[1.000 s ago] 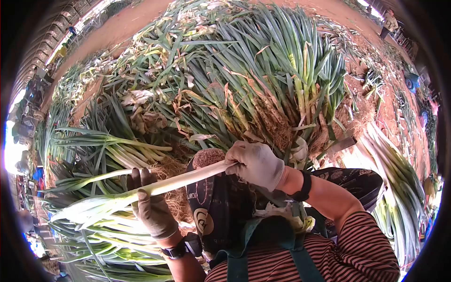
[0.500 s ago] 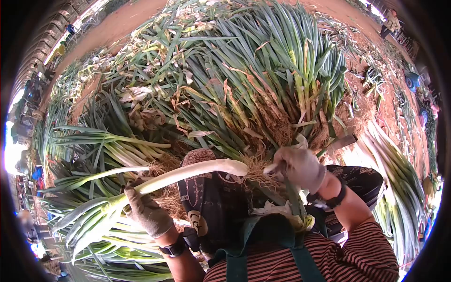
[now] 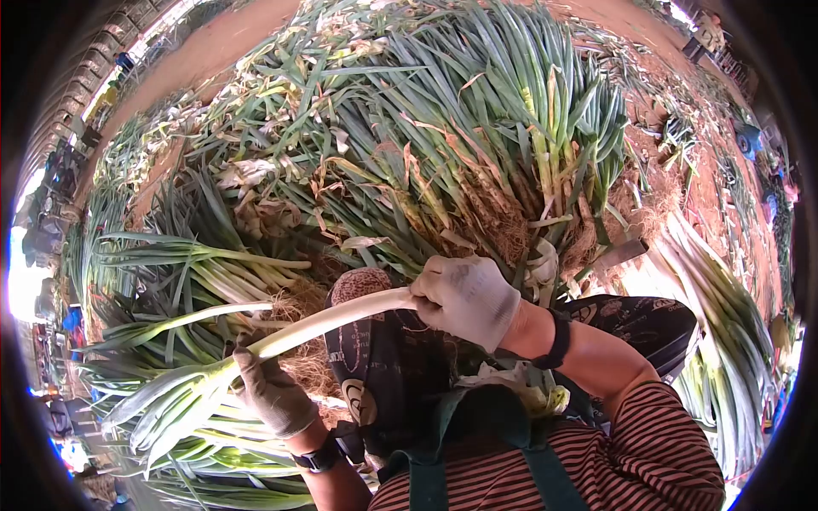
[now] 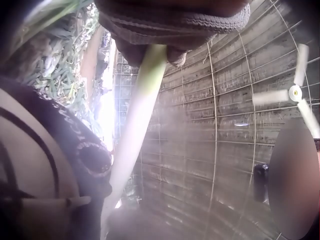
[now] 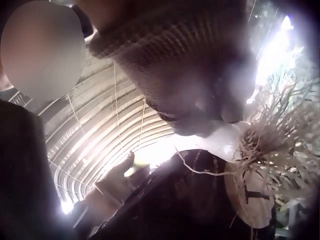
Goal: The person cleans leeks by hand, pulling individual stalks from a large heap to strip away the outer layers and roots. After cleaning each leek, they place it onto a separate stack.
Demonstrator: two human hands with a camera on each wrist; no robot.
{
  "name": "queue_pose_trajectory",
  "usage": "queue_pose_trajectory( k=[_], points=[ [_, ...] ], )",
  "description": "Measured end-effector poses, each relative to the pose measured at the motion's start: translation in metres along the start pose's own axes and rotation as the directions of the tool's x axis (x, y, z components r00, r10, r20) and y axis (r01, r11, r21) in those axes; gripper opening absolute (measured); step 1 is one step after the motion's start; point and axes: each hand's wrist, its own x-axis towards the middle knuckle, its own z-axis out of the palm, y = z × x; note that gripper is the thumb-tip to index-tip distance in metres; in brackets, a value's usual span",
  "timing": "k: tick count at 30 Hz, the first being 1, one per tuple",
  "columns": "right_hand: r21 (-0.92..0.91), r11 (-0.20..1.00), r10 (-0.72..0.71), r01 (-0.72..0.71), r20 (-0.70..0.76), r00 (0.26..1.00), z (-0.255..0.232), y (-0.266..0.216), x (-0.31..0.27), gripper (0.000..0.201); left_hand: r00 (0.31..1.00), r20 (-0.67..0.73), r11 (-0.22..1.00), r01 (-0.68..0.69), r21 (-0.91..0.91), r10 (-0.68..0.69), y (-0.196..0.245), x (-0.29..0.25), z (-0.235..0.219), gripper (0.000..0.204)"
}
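A thick leek (image 3: pixel 341 321) with a long white shank and fanned green leaves lies across both gloved hands. My left hand (image 3: pixel 274 393) holds it where the white turns green, thumb on the near side. At the other end of the shank, my right hand (image 3: pixel 467 302) grips the white base with curled fingers, covering that end in the head view. Pale stringy roots (image 5: pixel 257 142) stick out past the right glove in the right wrist view. In the left wrist view the pale shank (image 4: pixel 135 120) runs down from the left glove.
Untrimmed leeks (image 3: pixel 503 145) with dirty roots are heaped in front. More leeks (image 3: pixel 221 268) lie to the left. A bundle of pale-stemmed leeks (image 3: pixel 724 341) lies on the right. Leaf scraps (image 3: pixel 281 102) litter the ground. The person's dark-clothed knee (image 3: pixel 375 366) is below the shank.
Half a second ago my right hand was off to the right, blurred and apart from the leek's white end; now it is back gripping that end. The left hand keeps its hold.
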Motion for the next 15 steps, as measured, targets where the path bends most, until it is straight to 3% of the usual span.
queue_pose_trajectory(
  k=[4,7,8,11,15],
  points=[
    [-0.095,0.993,0.062,-0.067,-0.054,0.997,-0.004,0.011,-0.013,0.012,0.998,0.002,0.998,0.066,-0.002,-0.066,-0.001,0.0,-0.012,0.039],
    [-0.09,0.985,0.123,-0.147,-0.227,0.966,0.001,0.033,-0.026,0.012,0.998,0.003,0.998,0.064,-0.022,-0.064,-0.005,0.003,-0.021,0.039],
    [-0.04,0.984,0.162,-0.172,-0.186,0.969,-0.007,0.026,-0.024,0.014,0.998,0.0,0.998,0.059,-0.024,-0.059,-0.006,0.003,-0.022,0.04],
    [0.046,0.998,0.055,-0.05,-0.124,0.991,-0.029,-0.012,-0.005,0.016,0.998,0.014,0.998,0.066,-0.017,-0.066,-0.007,0.003,-0.022,0.041],
    [-0.046,0.999,-0.015,0.012,-0.064,0.998,0.0,-0.022,0.012,0.017,0.996,0.018,0.994,0.09,-0.061,-0.089,-0.008,0.002,-0.021,0.041]
  ],
)
